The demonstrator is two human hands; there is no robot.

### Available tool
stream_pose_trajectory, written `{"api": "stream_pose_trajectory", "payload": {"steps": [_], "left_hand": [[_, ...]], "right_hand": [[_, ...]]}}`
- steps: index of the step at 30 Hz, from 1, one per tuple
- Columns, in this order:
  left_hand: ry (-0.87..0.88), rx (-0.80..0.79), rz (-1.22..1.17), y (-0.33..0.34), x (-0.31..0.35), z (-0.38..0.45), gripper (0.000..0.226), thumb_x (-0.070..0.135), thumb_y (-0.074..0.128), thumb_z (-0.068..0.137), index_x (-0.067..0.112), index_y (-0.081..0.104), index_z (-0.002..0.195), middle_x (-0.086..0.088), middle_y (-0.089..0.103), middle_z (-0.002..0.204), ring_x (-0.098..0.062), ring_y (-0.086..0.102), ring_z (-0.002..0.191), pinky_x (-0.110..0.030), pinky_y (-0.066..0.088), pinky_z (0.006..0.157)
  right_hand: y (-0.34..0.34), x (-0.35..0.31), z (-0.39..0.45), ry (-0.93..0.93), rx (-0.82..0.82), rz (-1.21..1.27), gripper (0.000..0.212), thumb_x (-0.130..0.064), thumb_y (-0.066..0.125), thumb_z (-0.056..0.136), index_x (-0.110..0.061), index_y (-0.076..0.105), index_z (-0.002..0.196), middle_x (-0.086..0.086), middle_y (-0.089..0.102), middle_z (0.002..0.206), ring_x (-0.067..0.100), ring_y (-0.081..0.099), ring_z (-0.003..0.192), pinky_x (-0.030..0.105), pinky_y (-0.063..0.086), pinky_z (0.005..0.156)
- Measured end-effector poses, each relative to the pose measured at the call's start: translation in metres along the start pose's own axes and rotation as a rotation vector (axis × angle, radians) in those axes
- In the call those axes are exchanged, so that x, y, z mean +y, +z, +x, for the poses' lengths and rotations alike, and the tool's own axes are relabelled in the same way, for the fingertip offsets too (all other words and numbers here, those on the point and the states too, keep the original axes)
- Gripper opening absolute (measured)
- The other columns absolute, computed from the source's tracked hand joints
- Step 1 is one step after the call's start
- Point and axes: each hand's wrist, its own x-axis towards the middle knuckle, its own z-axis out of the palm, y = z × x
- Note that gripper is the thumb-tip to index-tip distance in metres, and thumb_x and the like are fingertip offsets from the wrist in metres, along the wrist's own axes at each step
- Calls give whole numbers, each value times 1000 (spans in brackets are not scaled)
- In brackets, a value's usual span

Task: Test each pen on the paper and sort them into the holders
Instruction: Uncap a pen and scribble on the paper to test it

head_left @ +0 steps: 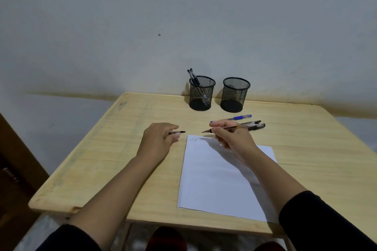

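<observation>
My right hand (231, 137) holds an uncapped pen (226, 128), its tip pointing left just above the top edge of the white paper (220, 181). Two small scribbles (193, 139) mark the paper's top left corner. My left hand (160, 139) rests on the table left of the paper, fingers closed on a clear pen cap (177, 132) with a black tip. Behind my right hand lie a blue pen (234, 118) and two black pens (255, 124). The left mesh holder (202, 93) contains two pens; the right mesh holder (235, 94) looks empty.
A light wooden table (114, 149) stands against a pale wall. Both holders sit at its far edge. A dark wooden piece of furniture (12, 169) is at the left. Red shapes (166, 239) show below the table's front edge.
</observation>
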Motion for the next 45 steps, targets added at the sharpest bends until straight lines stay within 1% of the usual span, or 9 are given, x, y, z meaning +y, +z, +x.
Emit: {"api": "stream_pose_trajectory", "payload": {"steps": [4, 7, 9, 14, 18, 27, 31, 33, 45], "left_hand": [[58, -101, 18, 13, 16, -16, 30, 30, 68, 80, 24, 67, 110, 6, 65, 115, -5, 53, 108, -11, 29, 90], [61, -138, 33, 23, 17, -21, 34, 29, 70, 78, 19, 68, 110, 4, 67, 118, -10, 52, 117, -12, 29, 91], [44, -137, 30, 24, 16, -21, 36, 29, 72, 77, 17, 68, 111, 4, 67, 118, -10, 53, 117, -11, 30, 91], [33, -134, 22, 25, 13, -20, 38, 31, 73, 75, 17, 68, 110, 4, 66, 119, -7, 53, 117, -10, 29, 92], [27, -136, 10, 25, 13, -20, 39, 32, 74, 75, 17, 68, 110, 3, 66, 120, -7, 52, 118, -12, 29, 96], [27, -143, 5, 24, 14, -20, 39, 31, 74, 74, 17, 68, 110, 4, 65, 121, -7, 51, 120, -13, 28, 98], [36, -144, 21, 24, 14, -20, 40, 32, 74, 75, 17, 68, 111, 4, 65, 122, -6, 50, 120, -5, 22, 91], [34, -141, 27, 24, 14, -19, 40, 33, 73, 75, 18, 67, 112, 5, 64, 123, -6, 49, 121, -3, 19, 87], [32, -143, 25, 24, 15, -19, 39, 31, 73, 75, 17, 67, 112, 4, 64, 123, -6, 49, 121, -5, 22, 91]], "right_hand": [[3, 2, 11, -52, -26, -73, 14, -1, 61, 83, -10, 70, 77, 4, 46, 51, 9, 37, 44, 17, 30, 44], [8, 5, 16, -78, -50, -140, 13, -6, 58, 87, -9, 67, 78, 1, 51, 52, 3, 44, 41, 12, 34, 43], [10, 11, 17, -97, -62, -221, 15, -8, 56, 90, -9, 65, 78, 0, 53, 55, 1, 46, 40, 10, 35, 42], [8, 20, 18, -150, -94, -375, 16, -11, 53, 89, -12, 66, 79, -15, 56, 48, -3, 51, 47, 7, 36, 48], [9, 21, 18, -201, -117, -444, 16, -11, 54, 87, -13, 66, 78, -10, 58, 59, -3, 53, 53, 7, 39, 52], [10, 22, 17, -206, -90, -449, 17, -9, 52, 87, -8, 67, 78, -10, 57, 59, -3, 53, 53, 6, 38, 51], [10, 24, 19, -208, -69, -450, 17, -8, 52, 86, -5, 67, 77, -14, 56, 53, -2, 52, 53, 6, 38, 51], [11, 24, 18, -221, -63, -464, 17, -9, 52, 86, -5, 66, 77, -13, 56, 56, -1, 52, 54, 7, 39, 51], [12, 25, 19, -235, -18, -466, 17, -10, 52, 87, -4, 66, 79, -3, 59, 65, 2, 51, 60, 8, 40, 55]]}}
